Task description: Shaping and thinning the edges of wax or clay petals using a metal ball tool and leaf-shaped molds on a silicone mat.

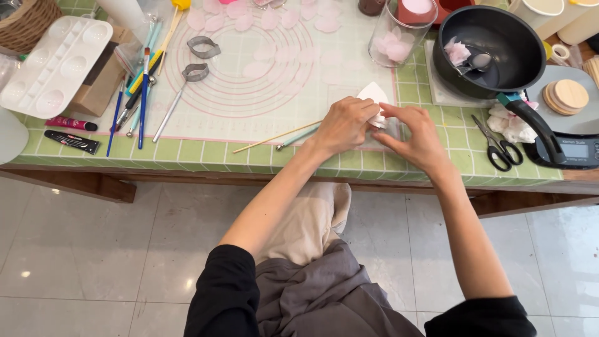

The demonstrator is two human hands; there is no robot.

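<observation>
**My worktop and what lies on it**

My worktop [187, 163] wears a green checked cover, with a clear mat [249, 81] of pink circles over it. On the mat lie pale pink petals [268, 19], two metal cutters [201, 57] and a glass jar [399, 31]. To my left lie brushes [143, 93], paint tubes [72, 132] and a white palette [53, 62]. To my right are scissors [499, 146], a black pan [493, 50] and a scale [571, 134].

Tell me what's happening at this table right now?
A seated person works at a table covered by a green gridded mat. The left hand and right hand pinch a small white folded piece between them. Pale pink petal shapes lie across the mat, with brushes to the left and a black pan and scissors to the right.
</observation>
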